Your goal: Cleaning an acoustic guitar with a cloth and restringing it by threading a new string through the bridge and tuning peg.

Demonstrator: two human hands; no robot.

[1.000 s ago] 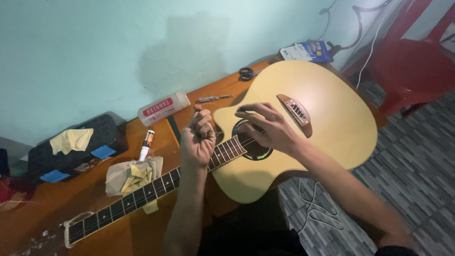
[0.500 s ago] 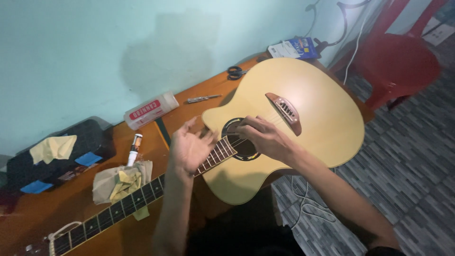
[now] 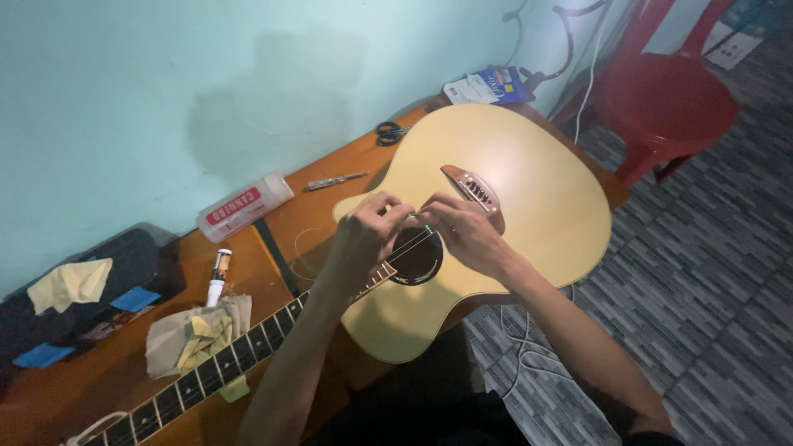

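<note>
Wooden table [image 3: 116,380], glossy guitar [image 3: 529,206], thin string [image 3: 410,242]

Left of centre: cylindrical white bottle [image 3: 244,207] lying on the table [image 3: 330,206], its label [image 3: 234,206] red with white. Upper right: flat blue-and-white packets [image 3: 487,85] at the table's far end. Top right corner: white box [image 3: 731,45], partly cut off.

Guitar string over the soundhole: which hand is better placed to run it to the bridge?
Likely right. The right hand sits over the guitar body next to the bridge. The left hand is on the neck side of the soundhole. Both pinch the string.
</note>
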